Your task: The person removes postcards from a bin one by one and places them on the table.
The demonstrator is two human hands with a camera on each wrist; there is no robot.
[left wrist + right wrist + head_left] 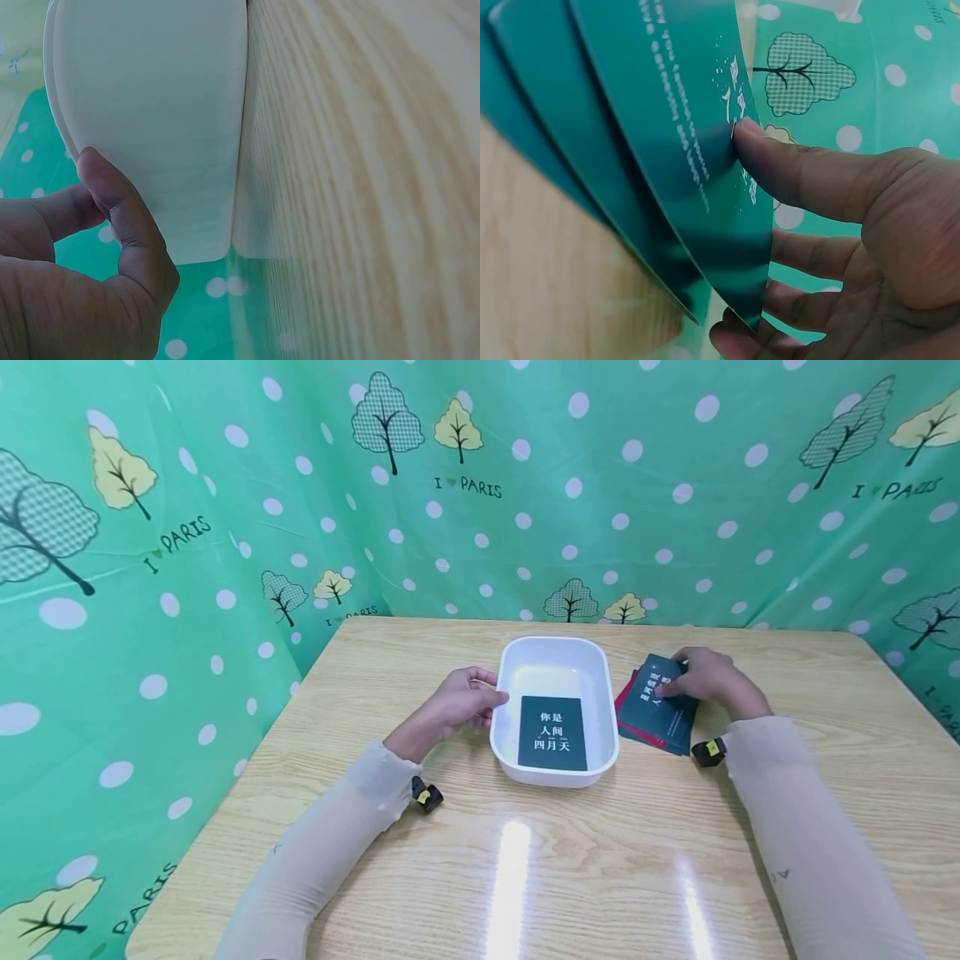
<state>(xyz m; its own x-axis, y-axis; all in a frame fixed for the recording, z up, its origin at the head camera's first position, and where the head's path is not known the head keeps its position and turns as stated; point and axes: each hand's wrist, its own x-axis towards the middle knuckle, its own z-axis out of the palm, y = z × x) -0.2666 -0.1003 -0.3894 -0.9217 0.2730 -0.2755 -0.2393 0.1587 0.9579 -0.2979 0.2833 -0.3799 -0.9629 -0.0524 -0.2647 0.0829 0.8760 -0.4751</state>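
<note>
Here, green card [663, 717] pinched in right hand [709, 677], jutting toward white tub [553, 777]; left hand [462, 703] grips tub's rim.

White tub [551, 681], dark green card [552, 733] inside, fanned cards [656, 713] beside

The white rectangular plastic tub [547, 681] looks smooth and glossy, the dark-green rectangular paper cards [652, 717] smooth, the pale wood-grained tabletop [600, 860] shiny, the green dotted cloth curtain [495, 560] creased.

Head view: bright; glare streaks [510, 889] on table [600, 877], nearer the camera than left grip [465, 702] and right grip [708, 678]. Wrist views: dimmer; lettering [676, 112] beside right grip soft.
</note>
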